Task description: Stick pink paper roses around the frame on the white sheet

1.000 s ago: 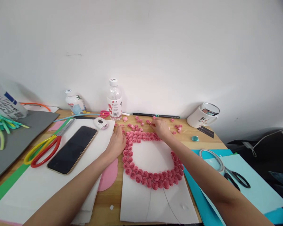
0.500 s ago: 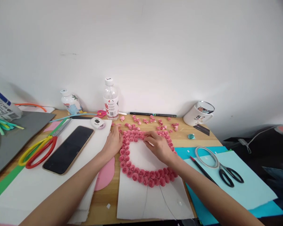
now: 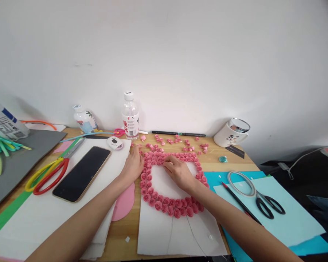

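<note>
Pink rolled-paper roses (image 3: pixel 177 213) form a ring, mostly two rows deep, on a white sheet of paper (image 3: pixel 155 236) with thin curved lines drawn below. My right hand (image 3: pixel 180 174) reaches inside the ring. Its thumb and fingers are pinched at a paper rose on the upper inner edge, mostly hidden by the fingertips. Beside the ring's upper left corner rests my left hand (image 3: pixel 132 165), touching the edge there. Its fingers are loosely extended and partly hidden, with nothing visible in them. Several loose small paper roses (image 3: pixel 188 148) lie behind the ring.
Left: a phone (image 3: pixel 82 174), red-yellow scissors (image 3: pixel 50 174) and a correction tape (image 3: pixel 115 143) on white sheets. Behind: a water bottle (image 3: pixel 130 122), a black pen (image 3: pixel 177 133) and a mug (image 3: pixel 229 134). Right: black scissors (image 3: pixel 265 205), a tape roll (image 3: pixel 253 191) and a pencil (image 3: pixel 236 198) on blue paper.
My right hand has shifted slightly left along the ring's upper inner edge, its fingers lower at the roses. My left hand stays by the upper left corner. The view has moved slightly.
</note>
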The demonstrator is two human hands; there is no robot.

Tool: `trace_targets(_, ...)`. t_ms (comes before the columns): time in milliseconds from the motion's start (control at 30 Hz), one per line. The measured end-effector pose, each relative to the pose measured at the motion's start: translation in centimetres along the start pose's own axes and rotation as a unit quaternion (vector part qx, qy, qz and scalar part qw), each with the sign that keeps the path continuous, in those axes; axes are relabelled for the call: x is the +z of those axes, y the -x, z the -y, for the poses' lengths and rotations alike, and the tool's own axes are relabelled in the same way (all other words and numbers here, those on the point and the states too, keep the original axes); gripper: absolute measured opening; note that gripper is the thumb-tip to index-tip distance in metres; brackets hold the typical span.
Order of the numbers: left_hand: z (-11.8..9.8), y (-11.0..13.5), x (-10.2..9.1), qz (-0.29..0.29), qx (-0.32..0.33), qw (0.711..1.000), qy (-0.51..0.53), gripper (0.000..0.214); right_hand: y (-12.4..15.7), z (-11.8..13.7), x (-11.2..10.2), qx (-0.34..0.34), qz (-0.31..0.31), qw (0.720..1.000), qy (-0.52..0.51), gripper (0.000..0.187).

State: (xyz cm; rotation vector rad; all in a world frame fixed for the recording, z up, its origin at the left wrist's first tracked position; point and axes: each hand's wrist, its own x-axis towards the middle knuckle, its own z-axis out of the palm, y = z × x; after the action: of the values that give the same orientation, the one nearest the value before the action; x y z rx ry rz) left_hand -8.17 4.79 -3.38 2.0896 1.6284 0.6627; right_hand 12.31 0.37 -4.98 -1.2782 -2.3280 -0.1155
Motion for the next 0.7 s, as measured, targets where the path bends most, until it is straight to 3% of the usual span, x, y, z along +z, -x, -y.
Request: trace_targets(700, -0.22, 0.03, -0.26, 0.014, -0.007, 1.000, 0.004, 0.041, 0.10, -0.14, 0.49, -0.032, -0.009, 0.999, 0.018, 0.023)
